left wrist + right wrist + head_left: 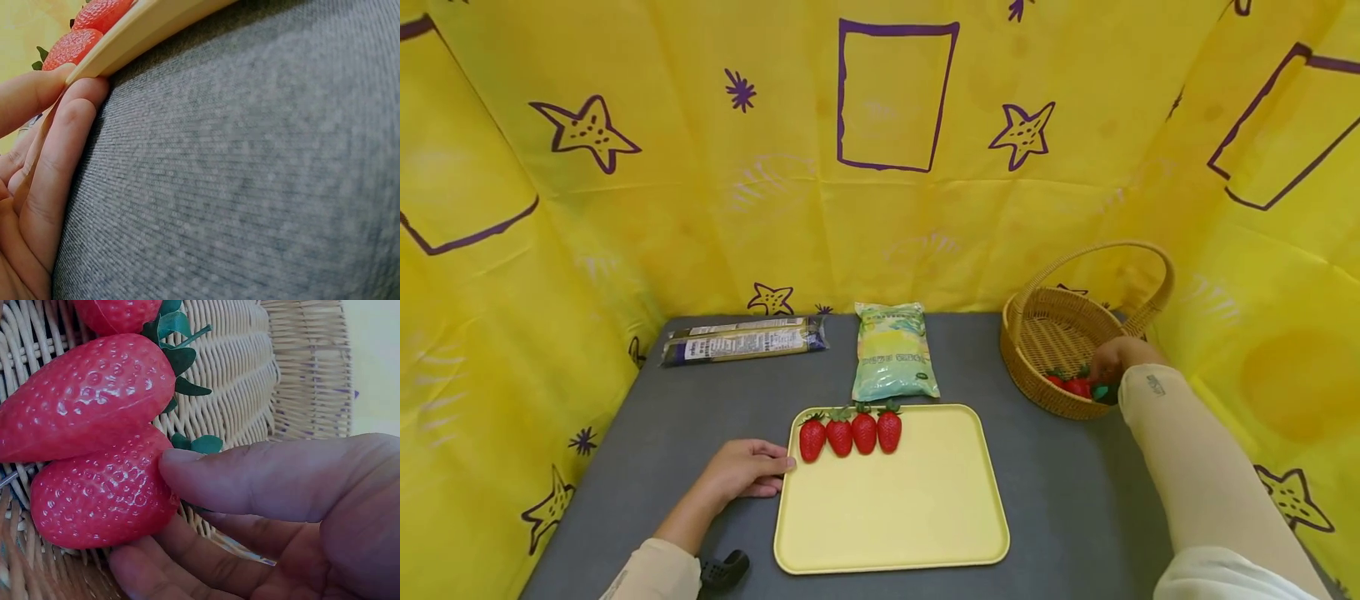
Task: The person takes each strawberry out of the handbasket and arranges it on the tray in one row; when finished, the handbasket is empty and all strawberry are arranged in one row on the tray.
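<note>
In the head view my left hand (743,468) is at the left edge of a yellow tray (902,517). The left wrist view shows the thumb on top of the rim and fingers beneath it, pinching the tray. Several red toy strawberries (864,432) lie in a row along the tray's upper left, leaves away from me. My right hand (1118,360) reaches into a wicker basket (1026,377) at the right. In the right wrist view its thumb and fingers pinch a strawberry (103,500) near the leafy end. Another strawberry (87,397) lies against it, and a third is partly cut off.
Behind the tray lies a green and yellow packet (893,354). Long dark packages (745,343) lie at the back left. The basket's tall handle (1101,247) arches over it. A black strap-like object (725,571) is near my left wrist. Yellow cloth (700,208) surrounds the grey table (700,408).
</note>
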A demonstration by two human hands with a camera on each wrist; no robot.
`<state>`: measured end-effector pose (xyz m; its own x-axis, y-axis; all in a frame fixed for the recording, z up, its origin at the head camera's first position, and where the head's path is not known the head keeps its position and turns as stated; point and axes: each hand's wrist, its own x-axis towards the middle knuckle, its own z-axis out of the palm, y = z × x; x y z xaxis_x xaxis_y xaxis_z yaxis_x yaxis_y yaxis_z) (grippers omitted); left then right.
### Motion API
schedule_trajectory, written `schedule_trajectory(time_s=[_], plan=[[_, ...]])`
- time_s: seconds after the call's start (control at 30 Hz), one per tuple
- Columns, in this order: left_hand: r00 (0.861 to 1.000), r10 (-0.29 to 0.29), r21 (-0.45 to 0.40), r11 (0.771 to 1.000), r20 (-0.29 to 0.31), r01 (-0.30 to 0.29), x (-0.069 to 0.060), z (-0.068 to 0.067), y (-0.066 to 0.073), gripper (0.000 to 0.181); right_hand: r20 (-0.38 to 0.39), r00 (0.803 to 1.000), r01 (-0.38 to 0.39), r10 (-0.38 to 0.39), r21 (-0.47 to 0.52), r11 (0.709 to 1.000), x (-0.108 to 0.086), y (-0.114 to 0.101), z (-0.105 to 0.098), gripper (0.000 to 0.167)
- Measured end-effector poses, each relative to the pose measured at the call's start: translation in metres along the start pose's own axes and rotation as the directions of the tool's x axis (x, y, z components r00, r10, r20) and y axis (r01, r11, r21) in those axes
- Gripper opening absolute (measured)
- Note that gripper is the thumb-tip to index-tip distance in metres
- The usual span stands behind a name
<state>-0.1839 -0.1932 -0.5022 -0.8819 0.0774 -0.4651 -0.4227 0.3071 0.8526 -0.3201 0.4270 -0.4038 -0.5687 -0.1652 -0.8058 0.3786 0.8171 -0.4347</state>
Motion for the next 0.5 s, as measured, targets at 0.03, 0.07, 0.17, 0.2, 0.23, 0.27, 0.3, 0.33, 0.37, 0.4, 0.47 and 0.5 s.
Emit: schedule_trajectory(time_s=[0.03,0.07,0.17,0.2,0.23,0.27,0.3,0.33,0.37,0.4,0.47,0.5], plan=[[1.000,0.003,0.003,1.000,0.003,-0.003,0.000,0.000,0.001,0.045,0.008,1.000,0.002,-0.002,0.004,1.000,0.001,0.000,-0.001,0.043],[1.000,0.006,0.004,1.000,0.007,-0.006,0.001,-0.001,0.002,0.045,0.010,1.000,0.002,-0.002,0.019,1.000,0.001,0.001,-0.001,0.043],[1.000,0.011,0.003,1.000,0.014,-0.011,0.000,-0.001,0.003,0.044,0.017,1.000,-0.007,0.006,0.079,0.997,0.000,0.001,-0.002,0.042],[1.000,0.013,0.001,1.000,0.016,-0.013,0.000,0.000,0.002,0.043,0.005,1.000,-0.014,0.014,0.106,0.994,-0.001,0.001,-0.001,0.039],[1.000,0.015,-0.002,1.000,0.015,-0.015,0.000,0.000,0.002,0.043,-0.014,1.000,-0.015,0.017,0.122,0.992,-0.002,0.001,0.000,0.036],[1.000,0.018,-0.003,1.000,0.015,-0.018,-0.001,0.001,0.002,0.044,-0.049,0.999,-0.012,0.017,0.109,0.994,-0.005,0.001,0.000,0.031],[1.000,0.020,-0.005,1.000,0.015,-0.020,-0.001,0.001,0.001,0.044,-0.076,0.997,-0.009,0.018,0.118,0.993,-0.007,0.000,0.000,0.026],[1.000,0.022,-0.006,1.000,0.017,-0.021,-0.001,0.001,0.001,0.044,-0.102,0.995,-0.006,0.022,0.151,0.988,-0.008,0.000,0.000,0.019],[1.000,0.022,-0.007,1.000,0.020,-0.022,0.000,0.001,0.000,0.044,-0.135,0.991,0.003,0.021,0.172,0.985,-0.010,0.000,0.000,0.015],[1.000,0.022,-0.008,1.000,0.021,-0.022,0.000,0.001,0.000,0.044,-0.157,0.987,0.005,0.026,0.194,0.981,-0.011,0.000,0.001,0.014],[1.000,0.021,-0.007,1.000,0.022,-0.021,0.000,0.001,0.000,0.044,-0.131,0.991,0.031,0.003,0.252,0.967,-0.013,0.000,-0.001,0.020],[1.000,0.020,-0.007,1.000,0.020,-0.020,0.000,0.001,0.000,0.044,-0.105,0.994,0.047,-0.014,0.312,0.949,-0.013,0.000,-0.001,0.020]])
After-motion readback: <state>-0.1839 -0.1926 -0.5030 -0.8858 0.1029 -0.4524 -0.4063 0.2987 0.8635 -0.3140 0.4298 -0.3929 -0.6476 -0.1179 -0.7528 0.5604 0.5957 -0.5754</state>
